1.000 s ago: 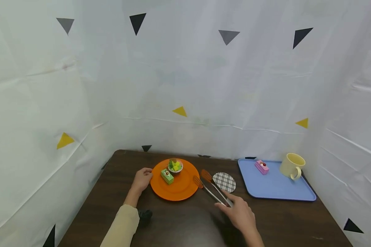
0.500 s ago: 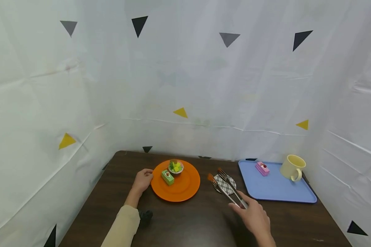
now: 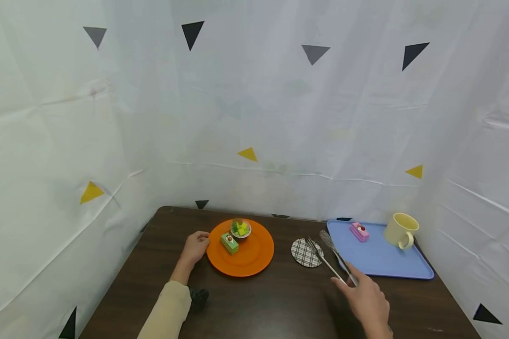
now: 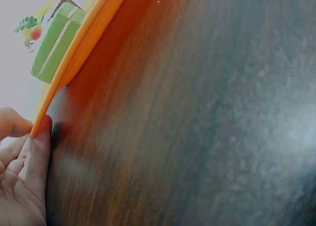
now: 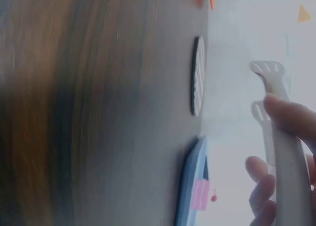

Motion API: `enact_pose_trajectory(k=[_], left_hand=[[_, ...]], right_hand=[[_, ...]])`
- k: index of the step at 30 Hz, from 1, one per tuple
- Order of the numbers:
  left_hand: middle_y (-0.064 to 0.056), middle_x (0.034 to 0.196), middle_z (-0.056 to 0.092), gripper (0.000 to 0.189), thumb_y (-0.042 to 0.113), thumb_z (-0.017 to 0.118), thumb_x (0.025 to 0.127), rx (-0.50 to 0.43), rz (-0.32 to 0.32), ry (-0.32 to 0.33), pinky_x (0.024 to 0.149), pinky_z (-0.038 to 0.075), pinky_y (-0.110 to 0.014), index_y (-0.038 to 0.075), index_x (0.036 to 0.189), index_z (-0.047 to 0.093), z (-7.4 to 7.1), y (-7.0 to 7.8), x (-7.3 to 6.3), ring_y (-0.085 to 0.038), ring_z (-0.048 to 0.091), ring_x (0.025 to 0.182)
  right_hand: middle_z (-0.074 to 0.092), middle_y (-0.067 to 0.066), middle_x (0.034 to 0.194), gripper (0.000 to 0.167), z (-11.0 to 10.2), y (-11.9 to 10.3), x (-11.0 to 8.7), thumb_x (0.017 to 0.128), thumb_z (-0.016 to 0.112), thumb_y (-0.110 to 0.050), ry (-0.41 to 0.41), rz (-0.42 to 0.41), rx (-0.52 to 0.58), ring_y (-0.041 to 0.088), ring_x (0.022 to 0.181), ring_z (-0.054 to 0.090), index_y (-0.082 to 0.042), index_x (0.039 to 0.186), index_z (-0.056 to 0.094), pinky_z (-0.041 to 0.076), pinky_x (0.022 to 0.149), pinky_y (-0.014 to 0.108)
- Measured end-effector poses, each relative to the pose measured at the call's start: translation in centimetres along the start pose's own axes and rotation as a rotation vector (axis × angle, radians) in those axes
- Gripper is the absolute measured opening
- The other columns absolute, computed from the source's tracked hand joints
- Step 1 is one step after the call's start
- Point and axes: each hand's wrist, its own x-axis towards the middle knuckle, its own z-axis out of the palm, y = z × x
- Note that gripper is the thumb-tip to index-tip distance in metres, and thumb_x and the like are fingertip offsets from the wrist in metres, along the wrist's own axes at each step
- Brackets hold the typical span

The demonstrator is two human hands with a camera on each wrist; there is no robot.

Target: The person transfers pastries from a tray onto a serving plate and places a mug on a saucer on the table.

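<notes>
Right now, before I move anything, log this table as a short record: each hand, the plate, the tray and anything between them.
Left hand: pinches the rim of the orange plate
Right hand: holds metal tongs
Tongs ends: apart, nothing between them
On plate: green cake slice, small bowl of yellow and green pieces
Between plate and tray: round plaid coaster
On blue tray: pink cake slice, upright yellow mug
Surface: dark wood-grain table
</notes>
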Motion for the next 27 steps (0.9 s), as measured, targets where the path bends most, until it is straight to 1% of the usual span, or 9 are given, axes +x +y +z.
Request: enact_pose_trajectory(k=[3, 5, 7, 10, 14, 17, 20, 24, 27], left_hand=[[-0.022, 0.131, 0.069, 0.037, 0.015, 0.054, 0.110, -0.007, -0.003, -0.001, 0.085, 0.054, -0.032, -0.003, 0.141, 0.063, 0.0, 0.0, -0.1, -0.030, 0.066, 0.110], [-0.023, 0.130, 0.068, 0.037, 0.015, 0.054, 0.110, -0.010, 0.003, -0.003, 0.084, 0.054, -0.031, -0.004, 0.141, 0.062, 0.0, 0.0, 0.0, -0.030, 0.066, 0.108], [-0.023, 0.130, 0.069, 0.037, 0.014, 0.054, 0.110, -0.015, -0.003, -0.001, 0.083, 0.053, -0.030, -0.003, 0.141, 0.063, 0.0, 0.1, 0.0, -0.029, 0.066, 0.108], [-0.022, 0.130, 0.069, 0.037, 0.014, 0.054, 0.110, -0.016, -0.010, 0.000, 0.083, 0.053, -0.030, -0.003, 0.142, 0.063, -0.1, 0.2, 0.0, -0.029, 0.066, 0.108], [-0.023, 0.131, 0.069, 0.038, 0.015, 0.054, 0.110, -0.007, -0.017, 0.003, 0.084, 0.053, -0.030, -0.003, 0.142, 0.062, -0.2, 0.4, -0.1, -0.030, 0.066, 0.109], [-0.023, 0.131, 0.069, 0.038, 0.015, 0.054, 0.110, -0.004, -0.019, 0.003, 0.084, 0.054, -0.031, -0.003, 0.143, 0.062, -0.3, 0.4, -0.2, -0.031, 0.066, 0.109], [-0.023, 0.131, 0.069, 0.038, 0.016, 0.054, 0.110, 0.000, -0.021, -0.002, 0.085, 0.054, -0.031, -0.003, 0.143, 0.061, -0.3, 0.4, -0.2, -0.031, 0.066, 0.110], [-0.024, 0.130, 0.069, 0.038, 0.016, 0.054, 0.110, 0.006, -0.018, -0.005, 0.086, 0.055, -0.033, -0.003, 0.143, 0.061, -0.2, 0.4, -0.1, -0.032, 0.066, 0.109], [-0.023, 0.131, 0.069, 0.038, 0.017, 0.054, 0.110, 0.004, -0.022, -0.005, 0.086, 0.055, -0.033, -0.002, 0.143, 0.062, -0.1, 0.3, 0.1, -0.031, 0.066, 0.110]], right_hand=[[0.073, 0.012, 0.113, 0.119, -0.6, 0.6, 0.2, 0.074, 0.059, -0.099, 0.054, 0.031, 0.003, 0.034, 0.082, 0.063, -0.024, 0.165, 0.046, 0.048, 0.063, 0.049], [0.074, 0.012, 0.114, 0.118, -0.9, 0.9, 0.3, 0.075, 0.060, -0.098, 0.077, 0.049, 0.001, 0.037, 0.086, 0.065, -0.023, 0.165, 0.045, 0.050, 0.066, 0.053], [0.074, 0.011, 0.114, 0.117, -1.3, 1.1, 0.5, 0.077, 0.061, -0.096, 0.081, 0.064, -0.004, 0.041, 0.091, 0.066, -0.022, 0.166, 0.043, 0.050, 0.070, 0.057], [0.073, 0.015, 0.119, 0.118, -1.8, 1.4, 0.8, 0.079, 0.061, -0.095, 0.072, 0.080, -0.013, 0.048, 0.099, 0.066, -0.019, 0.167, 0.040, 0.049, 0.075, 0.061], [0.068, 0.023, 0.135, 0.117, -2.5, 1.8, 1.2, 0.083, 0.060, -0.092, 0.069, 0.100, -0.010, 0.056, 0.106, 0.065, -0.016, 0.168, 0.037, 0.048, 0.077, 0.064], [0.063, 0.027, 0.142, 0.112, -3.0, 2.1, 1.5, 0.086, 0.063, -0.086, 0.078, 0.118, -0.009, 0.058, 0.108, 0.064, -0.016, 0.168, 0.036, 0.048, 0.079, 0.065], [0.061, 0.030, 0.142, 0.111, -3.5, 2.6, 1.9, 0.087, 0.064, -0.084, 0.084, 0.144, -0.013, 0.057, 0.108, 0.064, -0.014, 0.167, 0.037, 0.047, 0.081, 0.066], [0.064, 0.030, 0.135, 0.112, -4.1, 3.3, 2.5, 0.087, 0.064, -0.085, 0.090, 0.176, -0.015, 0.054, 0.103, 0.064, -0.011, 0.166, 0.037, 0.047, 0.082, 0.065], [0.067, 0.028, 0.128, 0.110, -4.6, 3.9, 2.8, 0.089, 0.064, -0.083, 0.091, 0.190, -0.012, 0.052, 0.101, 0.063, -0.010, 0.166, 0.036, 0.047, 0.081, 0.064]])
